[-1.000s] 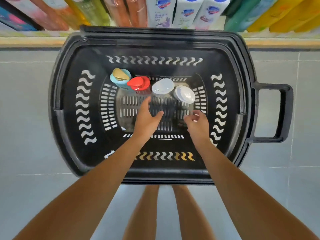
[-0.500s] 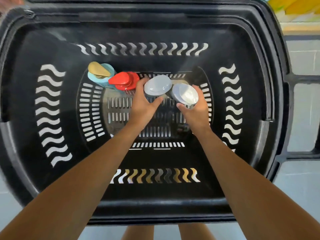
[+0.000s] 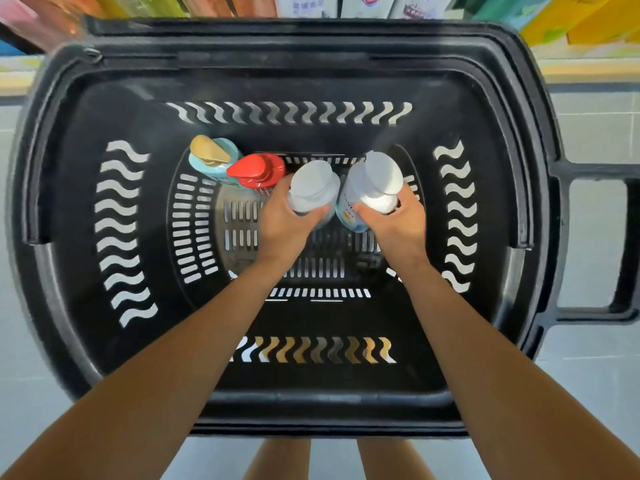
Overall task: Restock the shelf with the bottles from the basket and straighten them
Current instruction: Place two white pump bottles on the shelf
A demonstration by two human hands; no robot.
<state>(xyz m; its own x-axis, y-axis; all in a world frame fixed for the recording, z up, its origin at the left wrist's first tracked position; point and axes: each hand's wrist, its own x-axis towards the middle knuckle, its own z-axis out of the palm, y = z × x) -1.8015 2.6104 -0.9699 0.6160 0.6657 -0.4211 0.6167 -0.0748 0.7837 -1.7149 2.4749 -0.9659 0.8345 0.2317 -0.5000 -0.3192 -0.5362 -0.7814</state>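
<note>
A black plastic basket [image 3: 69, 237] stands on the floor below me. Inside it, my left hand [image 3: 282, 225] grips a bottle with a white cap [image 3: 313, 187]. My right hand [image 3: 398, 223] grips a second white-capped bottle [image 3: 375, 183] with a pale blue label. Both bottles are lifted and tilted toward me. A gold-capped light blue bottle [image 3: 211, 155] and a red-capped bottle [image 3: 256, 169] stand at the back left of the basket floor.
A shelf edge [image 3: 588, 69] runs behind the basket, with several coloured bottles [image 3: 374, 5] standing on it. The basket's pull handle [image 3: 623, 247] sticks out to the right. Grey floor tiles surround the basket. My legs show below it.
Both hands reached forward to the two white-capped bottles, closed on them and lifted them. The camera dipped closer to the basket.
</note>
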